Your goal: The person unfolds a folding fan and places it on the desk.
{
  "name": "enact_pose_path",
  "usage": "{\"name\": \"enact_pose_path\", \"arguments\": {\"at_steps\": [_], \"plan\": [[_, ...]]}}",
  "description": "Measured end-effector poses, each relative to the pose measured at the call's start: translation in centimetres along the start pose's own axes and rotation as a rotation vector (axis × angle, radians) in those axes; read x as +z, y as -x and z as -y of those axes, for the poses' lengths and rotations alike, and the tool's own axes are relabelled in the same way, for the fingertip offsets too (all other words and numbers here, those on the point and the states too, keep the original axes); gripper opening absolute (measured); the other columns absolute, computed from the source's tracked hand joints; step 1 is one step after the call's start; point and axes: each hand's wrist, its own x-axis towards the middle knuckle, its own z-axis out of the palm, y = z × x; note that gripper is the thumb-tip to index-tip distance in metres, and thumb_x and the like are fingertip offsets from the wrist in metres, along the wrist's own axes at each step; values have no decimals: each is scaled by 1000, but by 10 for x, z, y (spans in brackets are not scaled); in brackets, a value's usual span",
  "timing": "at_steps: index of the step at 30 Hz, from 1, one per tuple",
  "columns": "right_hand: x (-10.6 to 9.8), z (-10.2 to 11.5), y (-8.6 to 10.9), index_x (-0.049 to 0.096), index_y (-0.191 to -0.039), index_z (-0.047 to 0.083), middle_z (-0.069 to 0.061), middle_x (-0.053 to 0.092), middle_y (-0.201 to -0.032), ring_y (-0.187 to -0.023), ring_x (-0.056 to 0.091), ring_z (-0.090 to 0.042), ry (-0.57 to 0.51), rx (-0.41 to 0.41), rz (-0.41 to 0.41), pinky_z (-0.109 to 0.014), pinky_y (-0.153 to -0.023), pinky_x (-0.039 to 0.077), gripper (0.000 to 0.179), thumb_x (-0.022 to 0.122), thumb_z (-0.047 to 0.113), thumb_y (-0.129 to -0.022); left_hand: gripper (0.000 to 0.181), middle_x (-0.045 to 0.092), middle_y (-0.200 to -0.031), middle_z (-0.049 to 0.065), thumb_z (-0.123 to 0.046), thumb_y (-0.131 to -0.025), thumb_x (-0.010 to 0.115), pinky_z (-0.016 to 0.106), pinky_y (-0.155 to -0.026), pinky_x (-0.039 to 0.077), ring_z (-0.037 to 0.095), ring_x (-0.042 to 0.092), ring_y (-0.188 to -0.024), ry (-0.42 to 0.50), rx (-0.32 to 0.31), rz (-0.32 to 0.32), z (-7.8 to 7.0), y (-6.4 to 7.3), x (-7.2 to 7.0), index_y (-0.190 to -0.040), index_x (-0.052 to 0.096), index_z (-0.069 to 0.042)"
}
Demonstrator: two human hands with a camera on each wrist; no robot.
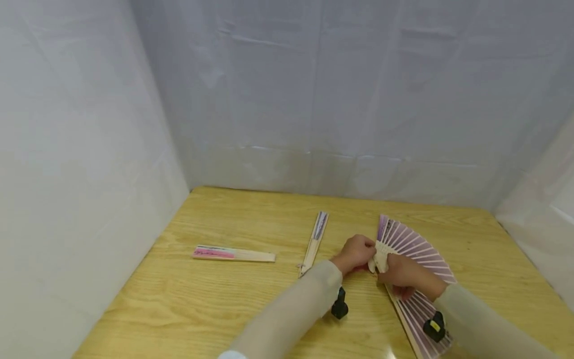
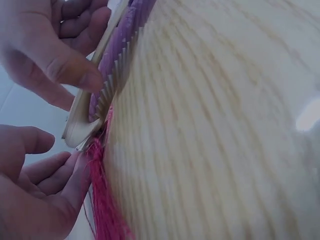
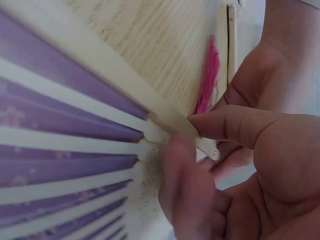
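Note:
A purple folding fan (image 1: 421, 244) lies spread on the table at the right, its pale ribs meeting at the pivot end. My right hand (image 1: 401, 271) holds the fan near that end; in the right wrist view the thumb and fingers (image 3: 182, 190) pinch the pale sticks. Beside the pivot is my left hand (image 1: 358, 251), its fingertips at the pink tassel (image 2: 102, 195) and its thumb apart from them in the left wrist view. The tassel hangs from the pivot end, mostly hidden behind the hands in the head view.
A closed fan with a pink section (image 1: 214, 253) lies crosswise at the left of the wooden table (image 1: 179, 304). Another closed fan (image 1: 315, 239), bluish-purple at its top, lies slanted near the left forearm. White sheeting (image 1: 287, 99) encloses the table's back and sides.

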Motion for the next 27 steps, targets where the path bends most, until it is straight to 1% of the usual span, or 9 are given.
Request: {"name": "enact_pose_path", "arguments": {"at_steps": [2, 5, 8, 10, 13, 17, 20, 24, 27], "plan": [[-2, 1, 0, 45, -109, -8, -7, 52, -57, -39, 46, -14, 13, -21, -19, -26, -35, 43, 43, 70, 16, -84, 18, 65, -79, 3, -6, -92, 57, 18, -53, 38, 8, 46, -60, 67, -35, 3, 0, 0, -3, -93, 73, 1], [-8, 4, 0, 31, -135, -11, -6, 51, -66, -42, 42, -14, 50, -52, -52, -25, -36, 40, 69, 70, 19, -85, 23, 70, -90, 5, -6, -93, 57, 19, -56, 42, 8, 51, -65, 151, -72, -18, 1, 1, -7, -109, 71, 1], [-13, 12, 0, 21, -145, -12, -7, 53, -67, -42, 43, -14, 102, -52, -70, -27, -39, 42, 81, 67, 23, -89, 25, 70, -95, 9, -8, -94, 57, 21, -58, 46, 12, 58, -70, 222, -99, -23, 1, 1, -12, -115, 68, 1], [-15, 17, -2, 18, -147, -13, -7, 55, -68, -45, 45, -14, 155, -62, -81, -29, -43, 43, 83, 66, 26, -90, 26, 70, -98, 13, -9, -96, 57, 24, -62, 52, 17, 63, -77, 263, -101, -14, 1, 2, -18, -116, 67, 2], [-16, 26, -4, 25, -145, -13, -7, 57, -67, -53, 50, -17, 219, -94, -108, -33, -49, 44, 78, 66, 27, -91, 27, 69, -105, 14, -12, -98, 57, 33, -72, 57, 25, 67, -89, 313, -100, 11, 1, 1, -31, -120, 65, 1], [-11, 38, -8, 37, -139, -12, -18, 65, -90, -77, 62, -30, 284, -184, -173, -44, -66, 52, 71, 69, 27, -89, 28, 66, -114, 12, -15, -100, 55, 39, -84, 56, 26, 66, -99, 333, -81, 53, 0, 1, -55, -124, 62, -3], [-4, 47, -9, 42, -135, -12, -29, 61, -113, -98, 61, -42, 311, -224, -221, -54, -82, 52, 69, 71, 28, -88, 29, 63, -119, 12, -17, -101, 53, 41, -89, 54, 26, 65, -103, 339, -72, 88, 0, 3, -74, -126, 60, -5], [6, 59, -13, 42, -136, -11, -33, 56, -122, -110, 55, -46, 305, -229, -252, -56, -89, 49, 71, 71, 32, -88, 31, 60, -124, 13, -18, -101, 52, 44, -93, 52, 27, 62, -108, 328, -76, 100, 3, 4, -96, -130, 57, -7], [15, 69, -20, 42, -137, -11, -30, 58, -121, -106, 59, -43, 256, -236, -262, -53, -86, 51, 72, 72, 33, -88, 32, 59, -126, 14, -17, -102, 51, 46, -93, 51, 29, 61, -110, 277, -78, 84, 8, 4, -111, -132, 56, -7]]}}
